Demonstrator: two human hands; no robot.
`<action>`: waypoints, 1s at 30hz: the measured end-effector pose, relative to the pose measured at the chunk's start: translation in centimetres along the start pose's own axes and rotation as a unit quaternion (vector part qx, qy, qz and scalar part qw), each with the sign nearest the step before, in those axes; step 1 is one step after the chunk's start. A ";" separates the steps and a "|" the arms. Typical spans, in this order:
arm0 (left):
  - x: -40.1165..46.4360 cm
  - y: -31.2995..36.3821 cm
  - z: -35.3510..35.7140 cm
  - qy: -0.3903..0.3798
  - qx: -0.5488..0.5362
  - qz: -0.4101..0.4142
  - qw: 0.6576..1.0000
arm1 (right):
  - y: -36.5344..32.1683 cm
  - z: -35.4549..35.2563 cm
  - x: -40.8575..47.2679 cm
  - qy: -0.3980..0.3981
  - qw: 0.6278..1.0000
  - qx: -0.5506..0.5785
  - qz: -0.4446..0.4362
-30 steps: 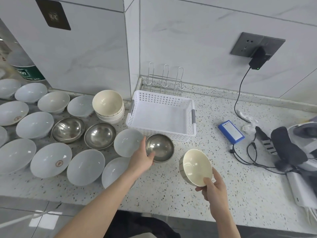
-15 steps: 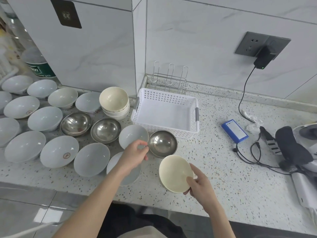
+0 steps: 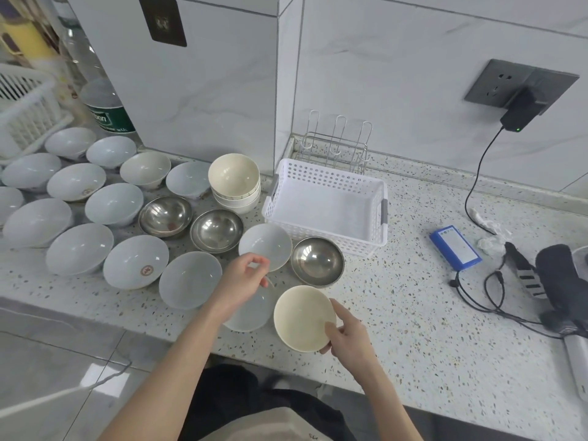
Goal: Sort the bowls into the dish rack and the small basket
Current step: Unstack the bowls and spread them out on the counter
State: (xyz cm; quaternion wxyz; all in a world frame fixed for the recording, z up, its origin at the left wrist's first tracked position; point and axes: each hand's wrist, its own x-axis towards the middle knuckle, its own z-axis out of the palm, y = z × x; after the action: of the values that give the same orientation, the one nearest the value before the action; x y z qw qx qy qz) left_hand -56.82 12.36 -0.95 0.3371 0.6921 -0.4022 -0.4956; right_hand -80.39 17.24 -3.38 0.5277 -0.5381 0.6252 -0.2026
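My right hand point(image 3: 346, 332) grips a cream bowl point(image 3: 302, 316) by its right rim, low over the counter's front edge. My left hand point(image 3: 241, 278) hovers loosely curled with nothing in it, just above a pale blue bowl point(image 3: 254, 310) and left of a steel bowl point(image 3: 318, 261). Another pale blue bowl point(image 3: 265, 246) sits behind that hand. The white small basket point(image 3: 327, 183) stands empty beyond the steel bowl, and the wire dish rack point(image 3: 337, 144) stands empty behind it at the wall. A stack of cream bowls point(image 3: 235, 183) stands left of the basket.
Several pale blue bowls point(image 3: 79, 249) and two steel bowls point(image 3: 165, 216) cover the counter's left side. A blue box point(image 3: 455, 246), black cables point(image 3: 477, 291) and a dark device point(image 3: 560, 281) lie on the right. A bottle point(image 3: 108, 106) and another white basket point(image 3: 25, 113) stand far left.
My left hand let go of the steel bowl, which rests on the counter, and drew back left. My right hand carried the cream bowl leftward and lower, toward the front edge.
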 end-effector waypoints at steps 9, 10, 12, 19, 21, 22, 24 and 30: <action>-0.3 0.2 -0.8 0.013 -0.023 0.001 1.000 | 1.0 0.0 0.2 0.014 1.000 -0.004 0.016; -0.4 0.2 -0.8 0.013 -0.024 0.000 1.000 | 1.0 0.0 0.2 0.013 1.000 -0.005 0.016; -0.4 0.2 -0.9 0.014 -0.025 -0.002 1.000 | 0.9 0.0 0.2 0.013 1.000 -0.007 0.017; -0.4 -0.3 -2.4 0.005 -0.027 -0.015 1.000 | 0.2 0.5 0.0 0.019 0.999 -0.014 0.026; 0.0 -0.3 -2.8 0.000 -0.030 -0.017 0.999 | 0.1 0.7 -0.3 0.028 0.999 -0.021 0.033; 0.2 -0.3 -3.0 -0.003 -0.033 -0.017 0.999 | 0.1 0.8 -0.4 0.032 0.998 -0.026 0.039; 0.8 -0.2 -3.4 -0.010 -0.034 -0.014 0.999 | -0.3 0.9 -0.5 0.037 0.997 -0.037 0.053; 2.6 0.4 -5.7 -0.034 -0.043 -0.020 0.998 | -1.9 0.4 -0.6 0.057 0.986 -0.093 0.126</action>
State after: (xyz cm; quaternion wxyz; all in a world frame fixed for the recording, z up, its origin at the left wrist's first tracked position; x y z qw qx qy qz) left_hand -51.00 10.29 -0.10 0.3427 0.6677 -0.3776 -0.5424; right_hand -79.23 17.29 -1.74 0.4597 -0.4894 0.7334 -0.1058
